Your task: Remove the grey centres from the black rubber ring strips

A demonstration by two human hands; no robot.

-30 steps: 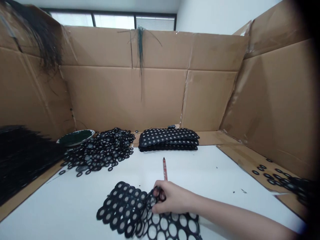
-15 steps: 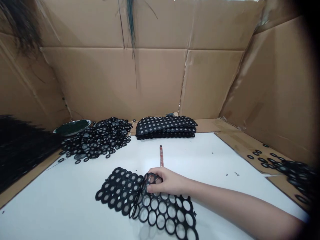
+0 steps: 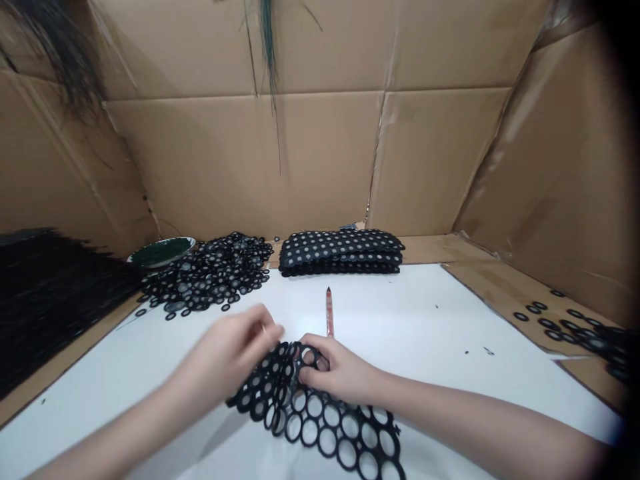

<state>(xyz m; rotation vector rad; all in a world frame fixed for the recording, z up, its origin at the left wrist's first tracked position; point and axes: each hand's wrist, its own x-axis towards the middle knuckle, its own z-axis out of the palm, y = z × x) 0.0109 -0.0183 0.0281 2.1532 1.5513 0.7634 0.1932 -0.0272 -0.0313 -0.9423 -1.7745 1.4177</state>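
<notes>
A perforated black sheet of joined rings (image 3: pixel 327 441) lies on the white tabletop, its left section with small holes and its right section with larger ones. My right hand (image 3: pixel 335 367) pinches its upper edge near the fold between the sections, thumb in front. Over the left section hovers my left hand (image 3: pixel 235 343), somewhat blurred. Its fingers are curled in toward the thumb, and whatever they hold, if anything, cannot be made out. Just beyond my right hand lies a reddish pencil-like stick (image 3: pixel 329 313) with a dark pointed tip.
Folded black perforated sheets (image 3: pixel 343 250) are stacked at the back. Left of them are a heap of small black rings (image 3: pixel 210 273) and a dish with dark green contents (image 3: pixel 163 252). Black bristles (image 3: pixel 55 300) lie far left; more rings (image 3: pixel 580 330) lie right. Cardboard walls (image 3: pixel 325 153) enclose the table.
My left hand has come into view from the lower left, over the sheet's left section. My right hand keeps its grip on the sheet. The whole view has shifted slightly.
</notes>
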